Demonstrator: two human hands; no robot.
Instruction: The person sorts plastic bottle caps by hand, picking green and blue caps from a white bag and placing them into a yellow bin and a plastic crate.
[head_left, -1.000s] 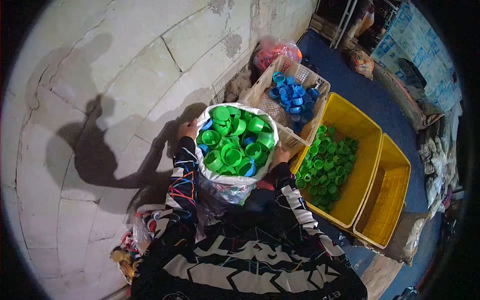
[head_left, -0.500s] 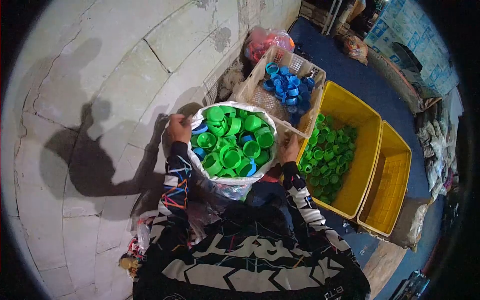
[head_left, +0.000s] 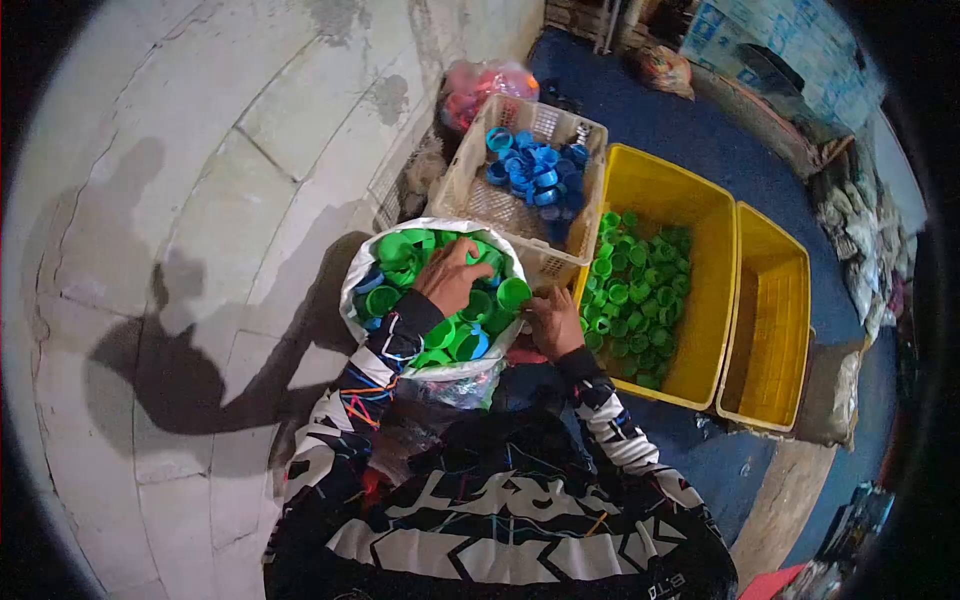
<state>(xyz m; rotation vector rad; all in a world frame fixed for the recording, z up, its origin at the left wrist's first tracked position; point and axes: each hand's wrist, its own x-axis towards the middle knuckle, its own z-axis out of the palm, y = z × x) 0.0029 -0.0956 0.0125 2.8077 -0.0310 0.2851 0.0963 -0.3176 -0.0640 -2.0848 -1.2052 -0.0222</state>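
Observation:
A white sack [head_left: 352, 289] with a rolled rim stands in front of me, full of green plastic caps [head_left: 398, 250] and a few blue ones. My left hand [head_left: 452, 277] reaches over these caps with thumb and fingers apart; some fingertips are hidden among them. At the sack's right rim is my right hand [head_left: 552, 324], its fingers bent against a green cap [head_left: 513, 293] that overlaps the rim. It appears to pinch this cap by its edge.
Behind the sack, a beige crate [head_left: 468, 170] holds blue caps [head_left: 540, 170]. Right of it, a yellow bin [head_left: 712, 290] contains many green caps [head_left: 640, 290], beside another yellow bin [head_left: 765, 320]. A pale block wall [head_left: 180, 300] borders the left; a pinkish plastic bag [head_left: 490, 88] lies behind.
My left hand has left the sack's left rim and moved in over the caps. My right hand has come off the right rim to a green cap. The view has shifted slightly.

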